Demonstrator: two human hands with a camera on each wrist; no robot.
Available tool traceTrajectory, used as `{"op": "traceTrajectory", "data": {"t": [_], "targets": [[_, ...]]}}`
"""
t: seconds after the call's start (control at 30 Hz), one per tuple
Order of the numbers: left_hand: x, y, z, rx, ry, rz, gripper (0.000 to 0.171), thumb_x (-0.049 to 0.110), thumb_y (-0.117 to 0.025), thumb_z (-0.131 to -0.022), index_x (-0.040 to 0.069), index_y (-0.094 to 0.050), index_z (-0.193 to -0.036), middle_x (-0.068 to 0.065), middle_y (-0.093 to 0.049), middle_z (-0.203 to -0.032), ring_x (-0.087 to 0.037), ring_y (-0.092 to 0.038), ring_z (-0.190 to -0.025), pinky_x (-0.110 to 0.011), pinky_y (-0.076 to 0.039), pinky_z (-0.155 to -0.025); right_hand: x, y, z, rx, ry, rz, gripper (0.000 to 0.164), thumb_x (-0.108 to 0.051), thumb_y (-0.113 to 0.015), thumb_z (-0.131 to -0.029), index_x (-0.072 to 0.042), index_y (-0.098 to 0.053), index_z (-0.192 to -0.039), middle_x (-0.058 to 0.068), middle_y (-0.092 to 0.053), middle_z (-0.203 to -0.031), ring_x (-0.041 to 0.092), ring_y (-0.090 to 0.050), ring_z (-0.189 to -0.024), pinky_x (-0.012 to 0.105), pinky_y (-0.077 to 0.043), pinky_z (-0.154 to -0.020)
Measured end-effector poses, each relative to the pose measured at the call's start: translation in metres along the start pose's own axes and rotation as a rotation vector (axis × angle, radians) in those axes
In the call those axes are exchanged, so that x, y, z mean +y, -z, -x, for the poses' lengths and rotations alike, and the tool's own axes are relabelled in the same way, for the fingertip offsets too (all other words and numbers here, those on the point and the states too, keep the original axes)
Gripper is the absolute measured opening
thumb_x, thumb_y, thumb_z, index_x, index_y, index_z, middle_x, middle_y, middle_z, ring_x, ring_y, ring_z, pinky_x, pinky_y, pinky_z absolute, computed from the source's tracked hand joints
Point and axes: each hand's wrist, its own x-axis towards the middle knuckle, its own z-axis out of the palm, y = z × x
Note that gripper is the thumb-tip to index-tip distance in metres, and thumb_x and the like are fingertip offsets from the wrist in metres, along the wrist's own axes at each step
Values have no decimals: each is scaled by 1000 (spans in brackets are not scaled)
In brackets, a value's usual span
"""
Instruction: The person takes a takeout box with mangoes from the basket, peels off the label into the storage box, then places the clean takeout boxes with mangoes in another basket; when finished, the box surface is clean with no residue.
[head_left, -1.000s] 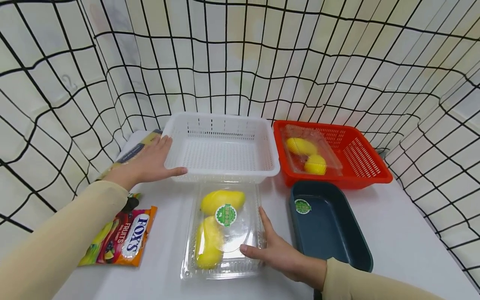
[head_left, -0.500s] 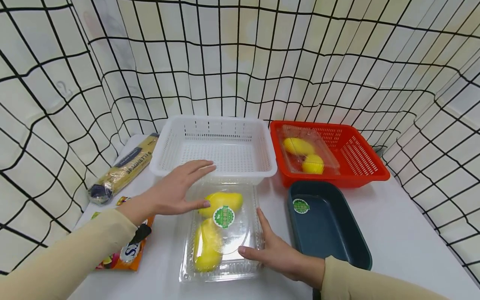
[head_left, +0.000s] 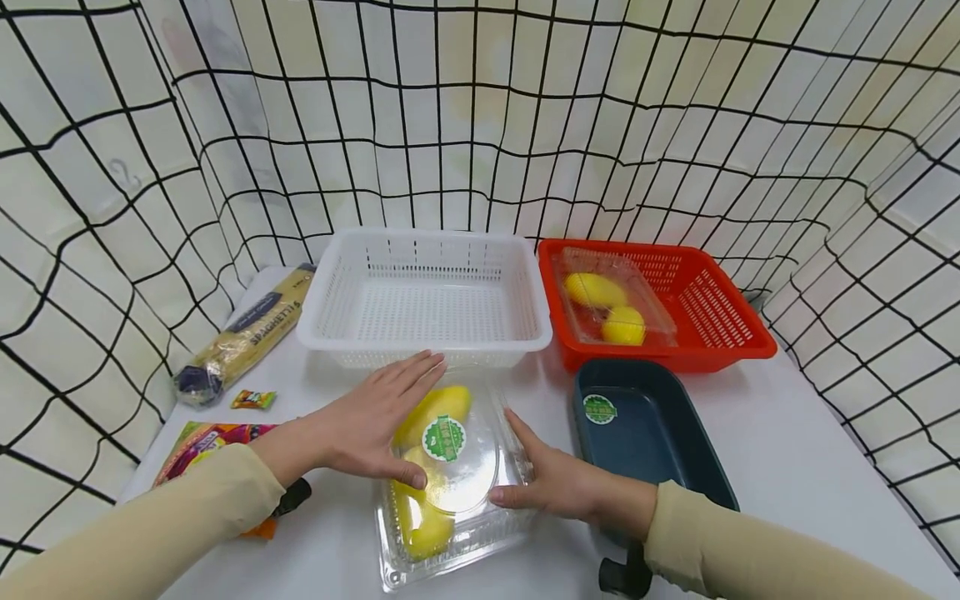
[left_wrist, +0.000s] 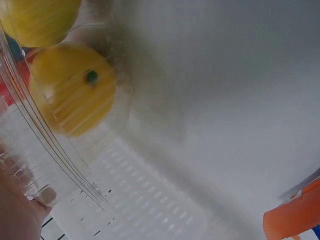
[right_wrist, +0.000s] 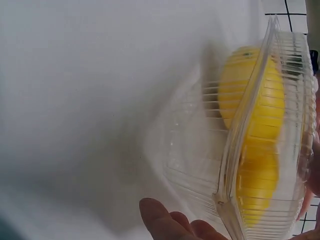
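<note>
A clear plastic clamshell box (head_left: 480,508) holds yellow mango-like fruit (head_left: 423,525) and bears a round green sticker on its lid. It sits turned at an angle, close in front of the white basket. My right hand (head_left: 551,475) grips its right side, thumb on the lid and fingers along the wall. Over its left side lies my left hand (head_left: 375,425), fingers straight, thumb spread across the lid. In the left wrist view a fruit (left_wrist: 72,90) shows through the plastic. The right wrist view has the box (right_wrist: 255,135) side-on above the white surface; whether it is raised is unclear.
A white perforated basket (head_left: 427,343) stands behind the box. Right of it, a red basket (head_left: 720,354) holds another fruit box (head_left: 596,292). A dark blue pan (head_left: 652,442) lies at right. Spaghetti (head_left: 247,333), a small wrapped candy (head_left: 253,400) and a candy bag (head_left: 187,454) lie left.
My left hand has come from the white basket's left rim to the box's left side. The box has turned, its right end swinging away, with my right hand still on it.
</note>
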Motion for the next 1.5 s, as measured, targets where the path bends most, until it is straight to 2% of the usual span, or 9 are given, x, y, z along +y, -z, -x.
{"op": "traceTrajectory", "data": {"t": [0.23, 0.43, 0.53, 0.6, 0.8, 0.9, 1.07, 1.27, 1.5], "targets": [[7, 7, 9, -98, 74, 48, 137, 83, -70, -70, -6, -18, -161, -22, -14, -171, -41, -17, -158, -61, -26, -123, -9, 13, -1, -4, -10, 50, 103, -22, -80, -89, -27, -13, -166, 15, -28, -167, 39, -32, -147, 65, -31, -119], [23, 13, 17, -155, 191, 87, 141, 87, -68, -68, -8, -18, -160, -25, -13, -170, -46, -17, -156, -67, -27, -121, -12, 18, 1, 78, -13, 169, 88, -25, -78, -91, -27, -28, -163, 12, -40, -162, 35, -40, -144, 65, -37, -116], [35, 12, 21, -128, 255, 74, 141, 90, -65, -68, -11, -21, -158, -29, -16, -168, -49, -20, -155, -68, -29, -118, -11, 16, 3, 130, 36, 267, 83, -32, -77, -92, -21, -33, -162, 11, -42, -160, 34, -43, -143, 63, -41, -114], [43, 9, 23, -93, 304, 63, 142, 91, -63, -68, -12, -22, -157, -32, -16, -167, -50, -21, -154, -68, -31, -117, -10, 14, 5, 167, 77, 343, 88, -40, -76, -90, -14, -32, -161, 14, -41, -160, 35, -42, -144, 62, -42, -113], [63, -4, 24, 39, 448, 83, 143, 90, -65, -68, -14, -22, -156, -36, -19, -164, -53, -24, -151, -69, -33, -114, -6, 3, 8, 222, 113, 516, 129, -70, -78, -73, -3, -16, -164, 19, -21, -169, 40, -27, -153, 63, -40, -115], [71, -10, 23, 78, 499, 71, 142, 89, -66, -68, -16, -24, -154, -38, -20, -163, -54, -24, -151, -69, -33, -114, -6, 0, 8, 230, 125, 578, 138, -74, -79, -66, -2, -13, -164, 19, -15, -171, 40, -21, -156, 62, -38, -116], [81, -16, 21, 100, 560, 39, 141, 88, -65, -69, -18, -24, -153, -40, -19, -162, -55, -23, -151, -69, -36, -111, -6, -1, 5, 245, 161, 706, 143, -74, -83, -62, 1, -15, -162, 21, -16, -170, 42, -20, -156, 61, -39, -116], [83, -9, 21, 54, 561, 58, 141, 88, -64, -71, -18, -21, -154, -42, -15, -161, -57, -23, -150, -67, -39, -112, -11, 5, 1, 195, 178, 758, 146, -71, -86, -60, 5, -14, -161, 25, -16, -169, 45, -17, -156, 61, -34, -119], [64, 4, 25, -39, 397, 115, 132, 81, -64, -78, -13, -19, -157, -35, -9, -167, -54, -12, -154, -69, -27, -119, -20, 22, -4, 76, 151, 801, 144, -62, -91, -61, 0, -10, -163, 18, -9, -172, 38, -11, -159, 58, -31, -122]]}}
